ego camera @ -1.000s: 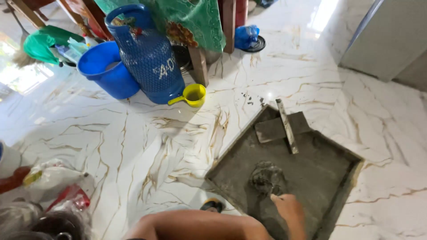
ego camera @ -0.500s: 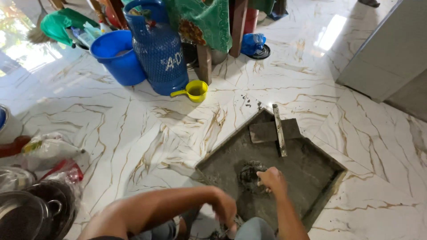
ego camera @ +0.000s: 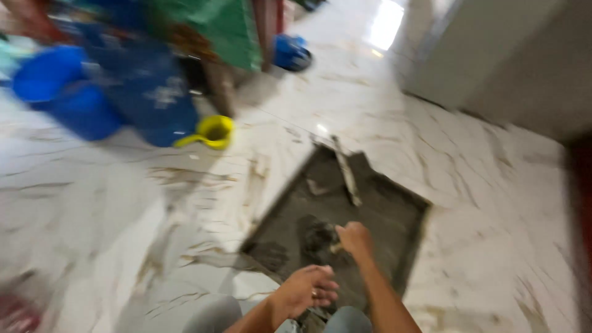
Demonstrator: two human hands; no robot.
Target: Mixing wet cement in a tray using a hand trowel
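Observation:
The view is motion-blurred. A square gap in the marble floor tiles shows a grey mortar bed [ego camera: 382,216]. My right hand [ego camera: 354,237] is a closed fist pressed against a dark lump of wet mortar [ego camera: 316,237] in that gap. A tan bit shows under the fist, and I cannot tell what it is. My left hand [ego camera: 305,288] hangs nearer to me above my knee, fingers loosely bent, with nothing in it. A narrow straight bar [ego camera: 346,172] lies across the far corner of the gap.
A yellow dipper [ego camera: 213,131] stands on the tiles to the left of the gap. Behind it are a blue gas cylinder [ego camera: 154,98] and a blue bucket [ego camera: 55,86]. A green cloth [ego camera: 216,31] hangs at the top. A grey panel [ego camera: 493,55] stands at the right.
The camera has swung right and blurred. My left hand has come up and forward toward the gap. My right fist stays at the mortar lump.

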